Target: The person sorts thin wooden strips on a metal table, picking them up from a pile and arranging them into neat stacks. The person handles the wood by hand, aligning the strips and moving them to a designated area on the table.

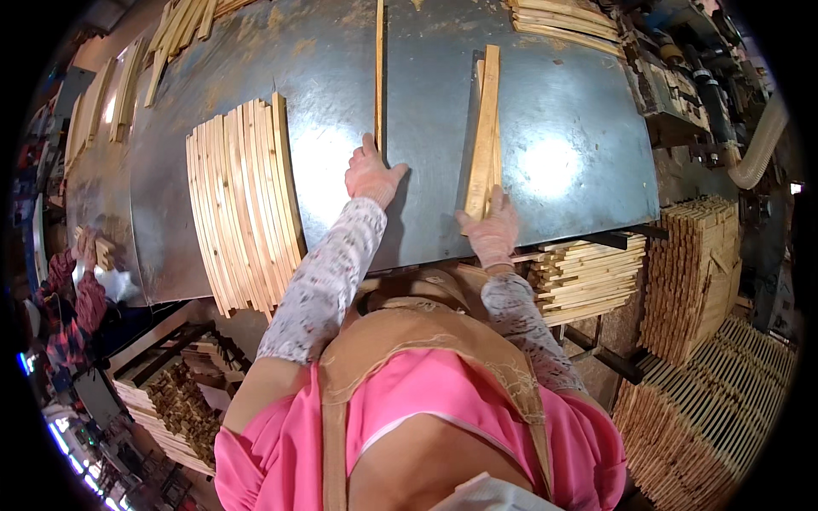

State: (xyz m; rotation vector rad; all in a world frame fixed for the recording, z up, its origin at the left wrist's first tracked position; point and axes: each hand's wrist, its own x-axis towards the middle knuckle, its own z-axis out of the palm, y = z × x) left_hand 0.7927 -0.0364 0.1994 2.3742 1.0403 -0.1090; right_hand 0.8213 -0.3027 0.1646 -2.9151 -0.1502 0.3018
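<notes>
My left hand (372, 177), in a pale pink glove, is at the near end of a narrow wooden strip (380, 77) that runs away from me on the metal table (426, 111). Its fingers point forward and its thumb is spread to the right. My right hand (492, 230), gloved too, has its thumb and fingers around the near ends of two overlapping wooden strips (485, 128), which lie slightly crossed. To the left of my left hand, a row of wooden strips (243, 200) lies side by side, its near ends past the table edge.
More strips lie at the far left (177, 34) and far right (567, 19) of the table. Stacked strips (588, 277) stand below the right edge, beside taller stacks (688, 272). Machinery and a hose (761, 145) are at right. Another person's hand (85, 249) is at far left.
</notes>
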